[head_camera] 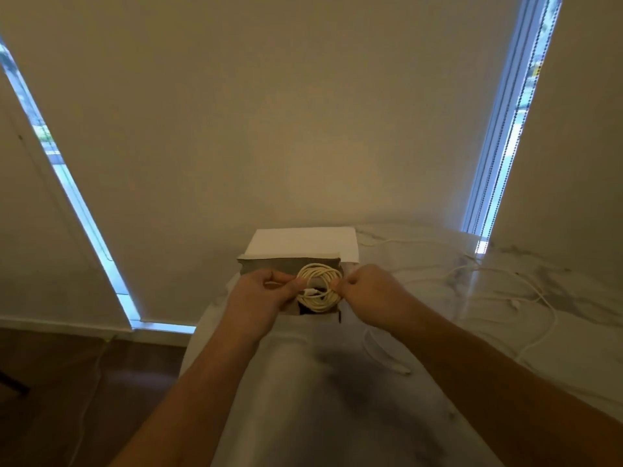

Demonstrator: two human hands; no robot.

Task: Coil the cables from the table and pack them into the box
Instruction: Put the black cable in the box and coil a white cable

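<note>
While both hands hover over the open box [256, 264], we hold a finished coil of pale cable [318, 286] between them. Our left hand [266, 289] pinches the coil's left edge with curled fingers, and our right hand [365, 293] pinches its right edge the same way. The coil sits just above the box's brown interior, so we judge this to be the packing step for this one cable. Next we need to lower the coil flat into the box and let go with both hands together, so the loops do not spring apart. More loose white cables [505, 291] lie sprawled on the marble worktop [337, 416] to our right, uncoiled, so much of the task remains.
</note>
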